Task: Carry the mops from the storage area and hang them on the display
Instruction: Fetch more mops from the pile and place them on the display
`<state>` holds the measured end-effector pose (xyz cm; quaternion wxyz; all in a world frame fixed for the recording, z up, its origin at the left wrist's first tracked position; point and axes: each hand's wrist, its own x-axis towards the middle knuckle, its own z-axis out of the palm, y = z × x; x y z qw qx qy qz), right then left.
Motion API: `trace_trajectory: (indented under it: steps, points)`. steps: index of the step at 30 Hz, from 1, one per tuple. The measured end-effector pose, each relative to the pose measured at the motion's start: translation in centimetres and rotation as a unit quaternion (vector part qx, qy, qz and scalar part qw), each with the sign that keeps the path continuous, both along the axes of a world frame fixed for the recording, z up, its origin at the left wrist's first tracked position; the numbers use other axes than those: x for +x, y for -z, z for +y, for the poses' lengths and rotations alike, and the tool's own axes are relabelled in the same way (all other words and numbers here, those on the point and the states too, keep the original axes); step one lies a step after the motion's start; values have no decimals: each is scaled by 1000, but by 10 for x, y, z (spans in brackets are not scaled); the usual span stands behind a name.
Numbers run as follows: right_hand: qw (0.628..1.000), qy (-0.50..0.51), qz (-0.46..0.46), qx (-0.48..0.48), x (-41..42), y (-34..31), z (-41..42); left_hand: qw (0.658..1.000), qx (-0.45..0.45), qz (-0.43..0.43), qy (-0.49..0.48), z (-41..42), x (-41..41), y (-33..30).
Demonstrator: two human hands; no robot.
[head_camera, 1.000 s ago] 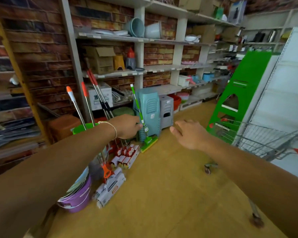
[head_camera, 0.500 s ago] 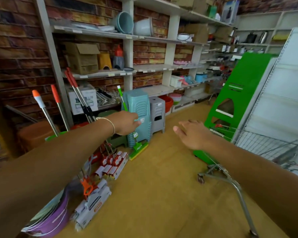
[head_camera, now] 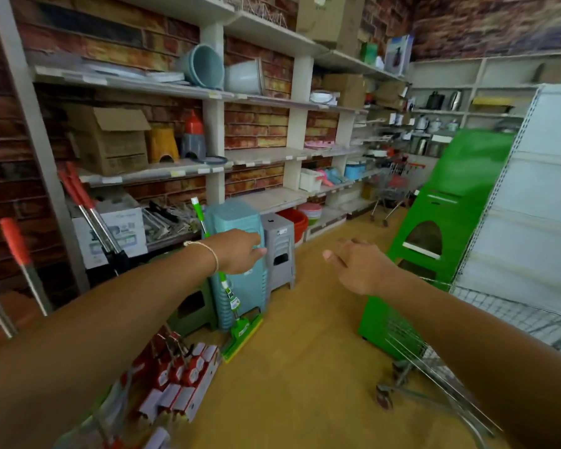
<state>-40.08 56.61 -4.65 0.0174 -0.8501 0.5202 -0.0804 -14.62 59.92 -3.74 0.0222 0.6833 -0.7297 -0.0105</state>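
At centre frame the left hand [head_camera: 240, 251] grasps the handle of a green mop [head_camera: 228, 288] whose head rests on the floor against a teal stool stack [head_camera: 240, 222], the right hand [head_camera: 358, 267] hovering released; the pickup step, lifting next.

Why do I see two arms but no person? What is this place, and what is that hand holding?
The camera sits on the person's head and looks forward and down, so you see only their own arms. This is a shop with shelves. The left hand grips the pole of a green mop, whose head rests on the floor against a stack of teal stools. The right hand is open and holds nothing. More mops with red handles lean at the left. A wire shopping cart stands at the right.
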Motion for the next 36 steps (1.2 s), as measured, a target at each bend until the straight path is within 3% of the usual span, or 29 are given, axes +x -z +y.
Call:
trace_trajectory:
  steps: [12,21,36]
  points:
    - [998,47,-21,21,37,11,-148,999,25,20,15,-166,39,26]
    - [999,3,-35,32,39,49,-325,1000,30,-2,-3,-316,20,44]
    - [996,-62,-47,41,71,19,-575,995,34,25,-93,-516,46,10]
